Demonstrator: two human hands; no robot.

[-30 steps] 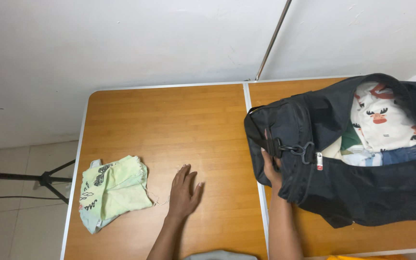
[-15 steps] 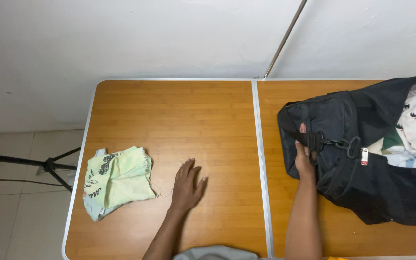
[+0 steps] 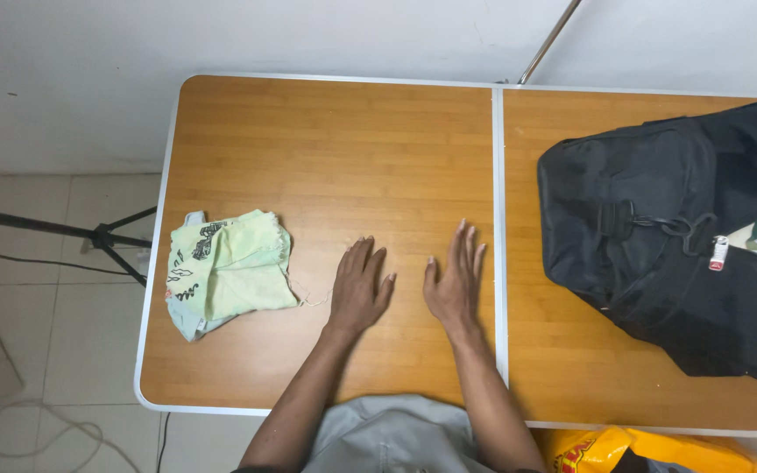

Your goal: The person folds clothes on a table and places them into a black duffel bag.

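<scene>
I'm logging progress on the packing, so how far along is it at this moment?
Done: clothes already sit inside the open black bag. In hand: nothing; the left hand and right hand lie flat and empty on the table, side by side, apart from the bag. Left: the folded green cloth lies on the table's left side, outside the bag, and the bag is unzipped.

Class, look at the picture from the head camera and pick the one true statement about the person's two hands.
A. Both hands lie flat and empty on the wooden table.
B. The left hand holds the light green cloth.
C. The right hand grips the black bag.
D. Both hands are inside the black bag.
A: the left hand and right hand rest palm down on the table, between the light green cloth and the black bag, touching neither.
</scene>
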